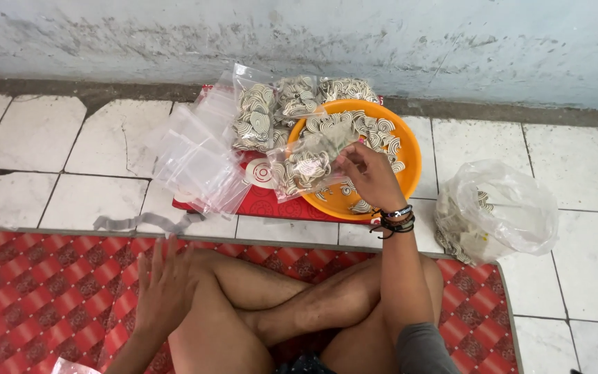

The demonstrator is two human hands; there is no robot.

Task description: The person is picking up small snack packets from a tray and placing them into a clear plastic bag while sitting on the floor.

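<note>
We record one small clear bag (306,166), part-filled with cream and brown swirl-patterned pieces, pinched at its top edge in the closed grip of our right hand (368,173). It hangs at the near-left rim of the orange bowl (410,156), over the red tray (271,201). The right forearm reaches forward from the knee, dark bracelets (396,220) at the wrist.

Left hand (164,287): grip open, fingers spread flat, resting on our left knee above the red patterned mat (43,291); it holds nothing.

Bowl contents: loose pieces of the same swirl pattern. Far of the bowl, filled bags (292,104) lie against the wall base. Left of them, a heap of empty clear bags (198,159) spills off the tray onto the white tiled floor (36,138). Right of the bowl, well apart, sits a large crumpled plastic bag (496,208) with more pieces inside.
</note>
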